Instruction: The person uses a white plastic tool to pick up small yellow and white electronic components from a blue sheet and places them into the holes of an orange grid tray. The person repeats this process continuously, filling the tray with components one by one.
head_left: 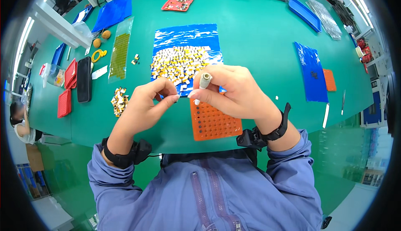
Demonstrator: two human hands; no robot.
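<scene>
My right hand (pixel 236 91) grips a pale, pen-shaped tool (pixel 205 81) with a metallic end, tilted over the near edge of a blue sheet (pixel 186 34). My left hand (pixel 150 101) is closed in a pinch close by, its fingertips a little apart from the right thumb. Whatever those fingertips hold is too small to make out. Beyond both hands, a heap of small white and yellow-brown parts (pixel 179 61) covers much of the sheet. Partly under my right hand lies an orange tray (pixel 221 124) with rows of holes; dark dots mark its left column.
A smaller heap of similar parts (pixel 120 102) sits left of my left forearm. Farther left are a black case (pixel 84 79), red trays (pixel 64 103) and a yellow-green sheet (pixel 120 57). Another blue sheet (pixel 311 72) lies right, with tweezers (pixel 343 102) beyond. A red tray (pixel 178 3) stands far back.
</scene>
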